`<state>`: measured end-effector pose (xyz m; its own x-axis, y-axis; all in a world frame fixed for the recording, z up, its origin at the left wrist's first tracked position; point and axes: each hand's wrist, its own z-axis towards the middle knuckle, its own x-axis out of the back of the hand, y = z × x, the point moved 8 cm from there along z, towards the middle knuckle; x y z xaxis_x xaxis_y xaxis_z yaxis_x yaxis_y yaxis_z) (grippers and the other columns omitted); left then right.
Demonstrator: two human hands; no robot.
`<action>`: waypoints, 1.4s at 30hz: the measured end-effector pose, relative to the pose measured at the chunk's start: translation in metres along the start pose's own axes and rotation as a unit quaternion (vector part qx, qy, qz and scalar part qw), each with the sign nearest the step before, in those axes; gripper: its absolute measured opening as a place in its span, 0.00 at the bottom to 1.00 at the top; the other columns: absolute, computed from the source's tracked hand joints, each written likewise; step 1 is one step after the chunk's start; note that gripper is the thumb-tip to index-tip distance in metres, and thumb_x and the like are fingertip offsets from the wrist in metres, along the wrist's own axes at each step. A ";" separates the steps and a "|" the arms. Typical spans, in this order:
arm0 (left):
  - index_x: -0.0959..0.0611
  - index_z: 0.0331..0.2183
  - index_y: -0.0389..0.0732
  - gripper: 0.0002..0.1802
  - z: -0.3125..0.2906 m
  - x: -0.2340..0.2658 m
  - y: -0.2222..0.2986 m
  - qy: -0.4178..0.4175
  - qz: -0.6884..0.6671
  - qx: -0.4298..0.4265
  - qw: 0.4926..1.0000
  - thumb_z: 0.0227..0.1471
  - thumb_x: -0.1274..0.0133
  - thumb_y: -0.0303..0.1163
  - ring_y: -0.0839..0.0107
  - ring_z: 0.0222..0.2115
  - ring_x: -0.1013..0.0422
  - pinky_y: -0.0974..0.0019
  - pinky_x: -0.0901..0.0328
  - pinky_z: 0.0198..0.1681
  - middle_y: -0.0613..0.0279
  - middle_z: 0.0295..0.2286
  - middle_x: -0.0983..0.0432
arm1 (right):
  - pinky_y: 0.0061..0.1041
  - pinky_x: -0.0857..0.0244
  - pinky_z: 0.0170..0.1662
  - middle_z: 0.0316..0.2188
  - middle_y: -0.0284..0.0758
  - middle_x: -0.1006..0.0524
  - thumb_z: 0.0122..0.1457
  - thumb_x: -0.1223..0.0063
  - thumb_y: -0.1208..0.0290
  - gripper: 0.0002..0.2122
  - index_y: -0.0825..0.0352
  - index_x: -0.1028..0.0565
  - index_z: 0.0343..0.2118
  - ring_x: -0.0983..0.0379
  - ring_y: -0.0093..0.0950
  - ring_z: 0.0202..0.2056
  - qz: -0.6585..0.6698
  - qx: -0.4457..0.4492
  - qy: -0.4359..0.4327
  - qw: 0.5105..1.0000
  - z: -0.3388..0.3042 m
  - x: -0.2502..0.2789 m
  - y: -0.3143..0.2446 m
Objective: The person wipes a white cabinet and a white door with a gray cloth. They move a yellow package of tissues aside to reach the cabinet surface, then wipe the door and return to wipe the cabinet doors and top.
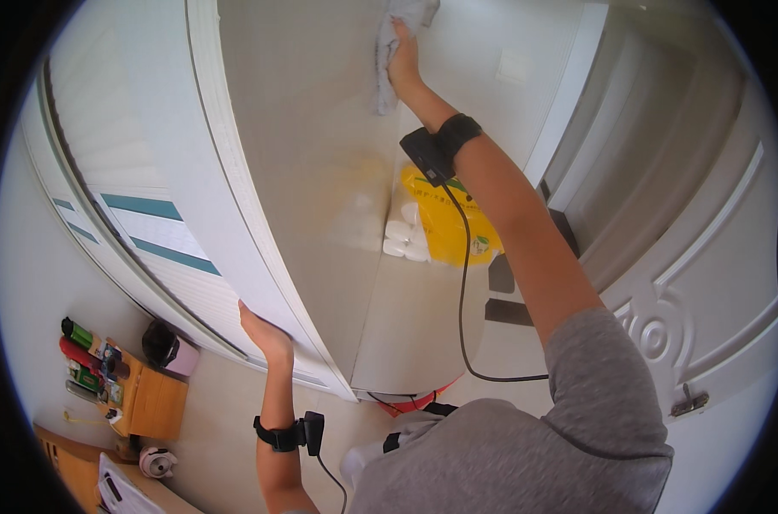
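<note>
High up in the head view, my right hand [403, 62] is closed on a grey cloth [385, 81] and holds it against the pale inner side wall [299, 94] of a wardrobe. Part of the cloth hangs below my fingers. Lower on the left, my left hand [267, 334] lies against the white sliding door [222, 206] with teal stripes, near its edge. The fingers there look stretched out and hold nothing, though some are partly hidden. Each wrist wears a black strap with a small box and a cable.
A yellow plastic pack [449, 223] and white rolls [403, 240] sit on the wardrobe shelf beneath my right arm. A white panelled door [706, 283] stands at the right. Far left are a wooden desk [156, 403] with clutter, a pink bin [181, 355] and a small fan-like object [157, 463].
</note>
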<state>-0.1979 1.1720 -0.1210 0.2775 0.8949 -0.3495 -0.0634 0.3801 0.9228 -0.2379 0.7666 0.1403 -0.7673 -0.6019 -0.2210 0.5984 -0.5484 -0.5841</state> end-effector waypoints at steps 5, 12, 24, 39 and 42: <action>0.29 0.43 0.28 0.28 -0.012 -0.004 0.006 0.013 0.031 -0.007 0.999 0.59 0.73 0.43 0.67 0.41 0.34 0.67 0.41 0.46 0.55 0.40 0.30 | 0.25 0.47 0.52 0.44 0.42 0.31 0.58 0.71 0.46 0.32 0.74 0.36 0.50 0.37 0.31 0.46 0.007 -0.129 0.049 0.990 -0.013 0.031 0.067; 0.27 0.39 0.26 0.26 -0.014 0.004 0.019 0.092 0.024 -0.017 0.995 0.60 0.72 0.40 0.65 0.38 0.34 0.65 0.41 0.45 0.53 0.37 0.28 | 0.25 0.56 0.57 0.52 0.41 0.39 0.58 0.70 0.45 0.33 0.72 0.41 0.54 0.45 0.32 0.53 0.093 -0.327 0.112 0.934 -0.145 0.023 0.112; 0.26 0.39 0.27 0.29 -0.006 -0.017 0.012 -0.038 -0.060 0.072 0.995 0.59 0.74 0.43 0.63 0.37 0.31 0.66 0.40 0.44 0.52 0.35 0.26 | 0.31 0.45 0.55 0.50 0.37 0.33 0.58 0.74 0.44 0.30 0.64 0.36 0.52 0.37 0.32 0.51 0.285 -0.613 0.123 0.727 -0.433 -0.035 0.023; 0.25 0.39 0.25 0.35 -0.010 -0.014 0.009 -0.171 0.042 0.144 0.974 0.56 0.70 0.51 0.65 0.36 0.33 0.69 0.41 0.41 0.52 0.34 0.27 | 0.31 0.48 0.56 0.48 0.41 0.33 0.59 0.64 0.57 0.22 0.64 0.39 0.54 0.38 0.33 0.50 -0.030 -0.256 0.067 0.964 -0.245 -0.108 -0.232; 0.26 0.42 0.27 0.32 -0.014 -0.015 -0.005 -0.197 0.050 0.216 0.955 0.56 0.68 0.49 0.66 0.38 0.34 0.70 0.41 0.43 0.53 0.37 0.27 | 0.33 0.50 0.55 0.53 0.45 0.40 0.57 0.57 0.65 0.25 0.65 0.44 0.57 0.43 0.38 0.52 -0.242 0.052 0.061 0.967 -0.231 -0.121 -0.267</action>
<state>-0.2155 1.1605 -0.1230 0.6362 0.7313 -0.2458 0.2697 0.0878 0.9589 -0.3579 1.1202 0.1432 -0.9809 -0.1910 -0.0361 0.1780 -0.8080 -0.5616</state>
